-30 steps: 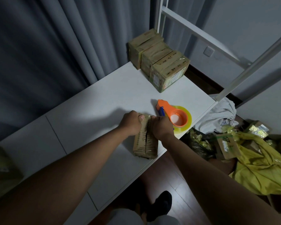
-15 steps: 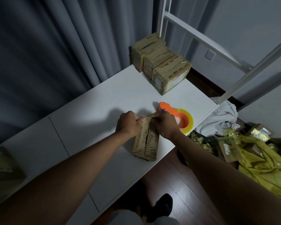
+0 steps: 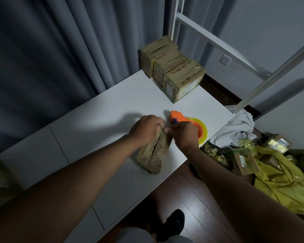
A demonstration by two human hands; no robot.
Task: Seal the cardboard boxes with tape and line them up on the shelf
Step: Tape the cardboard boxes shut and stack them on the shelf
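Your left hand (image 3: 145, 128) and right hand (image 3: 182, 135) both gripped the far end of the unsealed box (image 3: 154, 151) on the shelf (image 3: 98, 123); it looked light and stiff, best held by its sides.

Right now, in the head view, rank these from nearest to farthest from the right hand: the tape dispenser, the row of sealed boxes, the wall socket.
From the right hand:
1. Tape dispenser, just behind the hand on the shelf.
2. Row of sealed boxes, at the shelf's far end by the curtain.
3. Wall socket, on the wall beyond the shelf frame.
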